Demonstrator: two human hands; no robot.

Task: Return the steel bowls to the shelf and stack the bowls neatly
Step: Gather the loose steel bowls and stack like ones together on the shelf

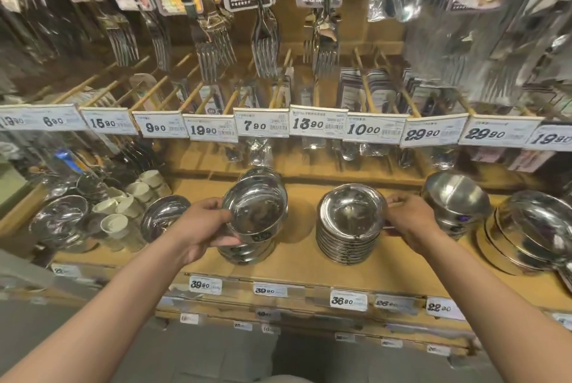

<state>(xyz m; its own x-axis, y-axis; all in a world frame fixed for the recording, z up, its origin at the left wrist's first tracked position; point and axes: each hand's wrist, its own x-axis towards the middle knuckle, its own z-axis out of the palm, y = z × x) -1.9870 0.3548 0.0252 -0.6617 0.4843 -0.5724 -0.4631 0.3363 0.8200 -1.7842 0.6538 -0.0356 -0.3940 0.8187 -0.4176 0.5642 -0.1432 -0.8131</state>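
I have my left hand [204, 221] curled round a deep, round, mirror-bright steel bowl [255, 212], thumb over the near rim and fingers underneath, holding it tilted so its hollow faces me. It carries a small dark label on its outer wall, and it sits just above a short stack of similar steel bowls [244, 254] on the tan wooden shelf [297, 268]. More bowls stand behind it, but I cannot count them.

My right hand [408, 220] pinches the right edge of a tall stack of shallow, wide-rimmed steel dishes [349, 227], fingertips on the top rim and the thumb lower on the side. The stack stands upright at the middle of the shelf, well apart from the bowl I hold.

To the right are larger steel bowls [455, 200] and a leaning row of wide steel basins [532, 227], partly cut off by the frame edge. To the left lie a tilted steel plate [162, 217], small white ceramic cups [123, 209] and glassware too blurred to tell apart. White price tags [317, 125] line the rail above, beneath packaged forks [264, 48] on pegs; the package printing is unreadable.
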